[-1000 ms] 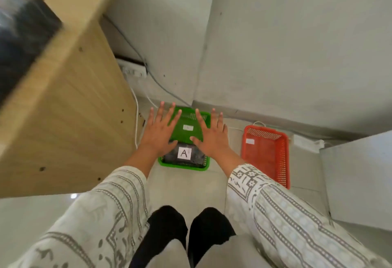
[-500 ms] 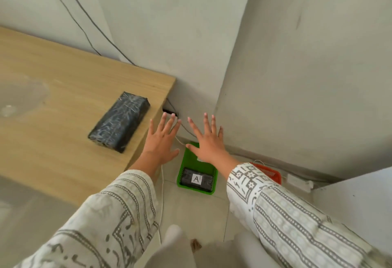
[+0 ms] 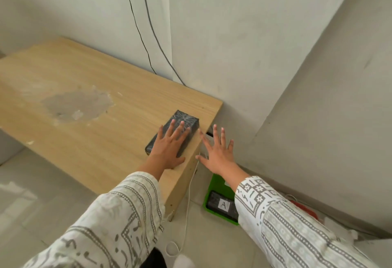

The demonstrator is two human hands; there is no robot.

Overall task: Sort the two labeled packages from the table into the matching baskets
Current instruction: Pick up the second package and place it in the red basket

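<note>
A black wrapped package [image 3: 186, 121] lies near the right end of the wooden table [image 3: 89, 106], its label not visible. My left hand [image 3: 168, 148] hovers over or rests flat on it, fingers spread, not gripping. My right hand [image 3: 216, 153] is open in the air just past the table's right edge, holding nothing. On the floor below, a green basket [image 3: 214, 185] holds a black package marked A [image 3: 222, 205]. A sliver of the red basket [image 3: 305, 208] shows behind my right sleeve.
The table stands against a grey wall corner, with two cables [image 3: 146, 34] running down the wall behind it. A white cord [image 3: 187, 204] hangs down the table's side to the tiled floor. A rough grey patch [image 3: 76, 104] marks the tabletop.
My view rose from the baskets on the floor to the table. Both hands lifted away from the green basket; the left one now lies over the package on the table.
</note>
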